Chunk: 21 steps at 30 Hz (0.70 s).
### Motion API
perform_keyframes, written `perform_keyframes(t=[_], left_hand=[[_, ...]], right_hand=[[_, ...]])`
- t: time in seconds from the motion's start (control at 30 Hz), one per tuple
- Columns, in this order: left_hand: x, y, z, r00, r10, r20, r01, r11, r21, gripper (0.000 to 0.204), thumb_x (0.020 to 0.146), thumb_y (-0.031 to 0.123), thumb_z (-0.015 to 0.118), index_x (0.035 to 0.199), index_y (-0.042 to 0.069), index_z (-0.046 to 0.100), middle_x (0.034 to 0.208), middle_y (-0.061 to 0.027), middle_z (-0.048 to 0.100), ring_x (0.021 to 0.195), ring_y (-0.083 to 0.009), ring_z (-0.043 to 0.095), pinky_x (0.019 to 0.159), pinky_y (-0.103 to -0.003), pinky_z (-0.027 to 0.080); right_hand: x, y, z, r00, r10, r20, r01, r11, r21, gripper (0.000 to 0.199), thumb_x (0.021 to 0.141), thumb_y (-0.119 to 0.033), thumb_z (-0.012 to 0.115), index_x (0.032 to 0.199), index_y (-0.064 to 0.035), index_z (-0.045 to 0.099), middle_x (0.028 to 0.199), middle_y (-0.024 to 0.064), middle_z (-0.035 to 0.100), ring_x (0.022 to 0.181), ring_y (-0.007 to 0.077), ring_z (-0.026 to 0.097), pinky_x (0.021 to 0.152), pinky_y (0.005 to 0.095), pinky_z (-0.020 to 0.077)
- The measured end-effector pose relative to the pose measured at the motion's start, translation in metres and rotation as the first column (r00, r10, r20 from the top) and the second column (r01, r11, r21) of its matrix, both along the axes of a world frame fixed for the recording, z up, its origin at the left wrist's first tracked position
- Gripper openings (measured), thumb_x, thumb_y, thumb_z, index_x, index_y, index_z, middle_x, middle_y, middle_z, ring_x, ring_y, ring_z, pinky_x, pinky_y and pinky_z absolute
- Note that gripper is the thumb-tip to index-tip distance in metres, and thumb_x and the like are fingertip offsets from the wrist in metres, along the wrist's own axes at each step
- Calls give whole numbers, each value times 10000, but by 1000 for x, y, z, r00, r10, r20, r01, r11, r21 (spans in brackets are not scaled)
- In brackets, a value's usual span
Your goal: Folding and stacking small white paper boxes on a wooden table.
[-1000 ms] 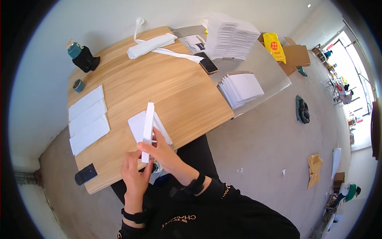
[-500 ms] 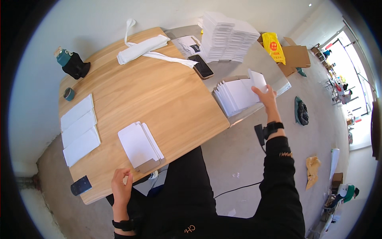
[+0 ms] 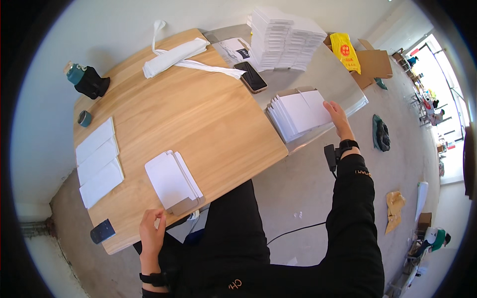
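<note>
Seen from above, through a wide lens that bends the edges: a wooden table (image 3: 198, 119) with a grey table (image 3: 318, 79) butted against its far right side. Right hand (image 3: 338, 116) stretched out to the right, fingers laid flat and close together on the right edge of a fanned pile of white flat cards (image 3: 300, 113) at the near edge of the grey table; thumb hidden, so whether a card is pinched cannot be told. Left hand (image 3: 151, 232) resting at the near edge of the wooden table, fingers loosely curled and holding nothing, just beside the near corner of a second small stack of white cards (image 3: 171, 180) lying on a brownish backing sheet. Black watch on each wrist, black sleeve on the right arm. Three white sheets (image 3: 99, 161) lined up in a row along the left edge of the wooden table, well apart from both hands. Small dark flat object (image 3: 103, 231) at the near left corner. Roll of tape (image 3: 84, 118) further back on the left, and beyond it a teal bottle (image 3: 75, 72) beside a black cloth-like lump. Folded white bag (image 3: 176, 53) with long handles at the far edge. Dark phone (image 3: 251, 77) lying where the two tables meet. Tall stack of white boxes (image 3: 283, 37) at the back of the grey table. Yellow packet (image 3: 345, 49) and brown cardboard box (image 3: 372, 62) behind, to the right. Concrete floor (image 3: 308, 188) below, with scattered scraps.
</note>
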<state>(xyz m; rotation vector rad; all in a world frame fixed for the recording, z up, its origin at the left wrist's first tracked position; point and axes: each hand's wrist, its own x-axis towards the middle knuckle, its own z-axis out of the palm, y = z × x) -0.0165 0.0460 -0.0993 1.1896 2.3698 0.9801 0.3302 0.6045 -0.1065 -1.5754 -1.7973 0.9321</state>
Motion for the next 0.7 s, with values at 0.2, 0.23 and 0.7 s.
perform_keyframes(t=[0.2, 0.23, 0.7], left_hand=[[-2, -10, -1, 998, 57, -17, -58, 997, -44, 241, 817, 47, 656, 1049, -6, 615, 999, -169, 600, 941, -327, 596, 827, -384, 473], [-3, -8, -4, 997, 50, -51, -51, 999, -18, 297, 815, 69, 667, 1094, -5, 596, 1069, -181, 579, 1012, -344, 569, 880, -396, 455], [5, 6, -20, 800, 143, 583, -215, 975, 55, 581, 867, 177, 676, 1346, -35, 424, 1301, -205, 483, 1202, -280, 496, 968, -373, 454]], right_hand=[[2, 14, -14, 917, -369, 151, 239, 811, 535, 603, 833, -435, 687, 1218, 14, 570, 1011, 154, 623, 1028, 273, 561, 893, 383, 449], [1, 13, -12, 924, -350, 154, 222, 820, 528, 603, 833, -435, 687, 1218, 14, 570, 1011, 154, 623, 1028, 273, 561, 893, 383, 449], [-229, -361, -41, 687, 718, -107, -726, 685, -60, 495, 826, -272, 691, 1226, -21, 544, 1057, 165, 554, 975, 266, 558, 845, 367, 472]])
